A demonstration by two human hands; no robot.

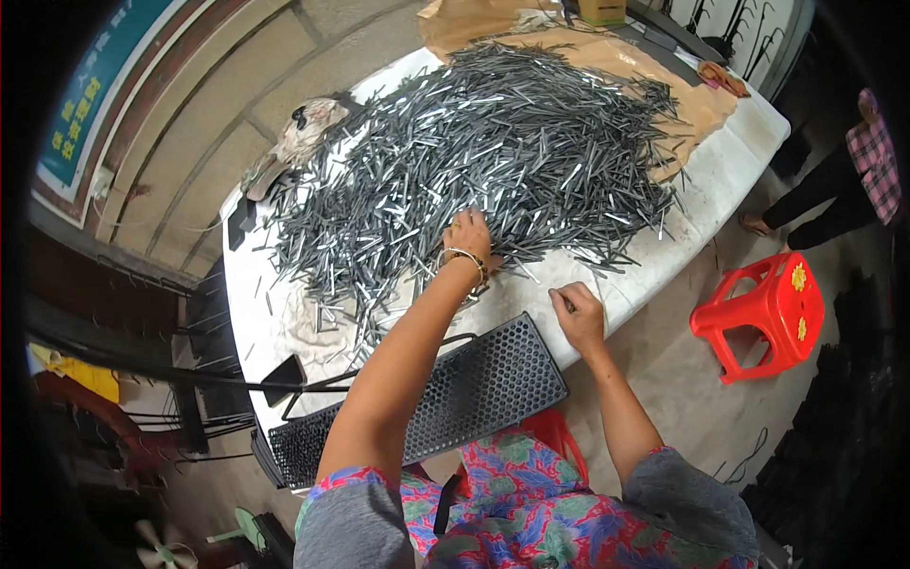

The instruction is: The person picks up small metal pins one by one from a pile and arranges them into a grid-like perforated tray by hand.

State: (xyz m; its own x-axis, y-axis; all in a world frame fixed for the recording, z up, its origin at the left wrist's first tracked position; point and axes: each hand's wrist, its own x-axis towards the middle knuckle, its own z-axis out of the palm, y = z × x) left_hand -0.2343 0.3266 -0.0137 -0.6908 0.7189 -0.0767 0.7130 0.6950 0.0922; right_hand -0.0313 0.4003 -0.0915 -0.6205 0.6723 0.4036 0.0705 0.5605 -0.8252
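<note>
A large heap of thin, short black and silvery strips [531, 133] spreads over a white-covered table [720, 204]. My left hand [469, 237], with bracelets at its wrist, rests on the near side of the heap. Its thumb stands apart from the fingers, and the fingertips are partly lost among the strips. Beyond the table's near edge, to the right, my right hand [579, 314] is closed with thumb and fingers together; whatever it may hold is hidden. A black tray full of round holes [493, 375] lies below both hands at the near edge, partly behind my left forearm.
A dark phone-like slab [283, 379] lies left of the tray. Brown paper [706, 119] sits under the heap's far right side, and a crumpled cloth [308, 128] at its far left. A red stool [768, 313] stands right of the table, near another person [872, 161].
</note>
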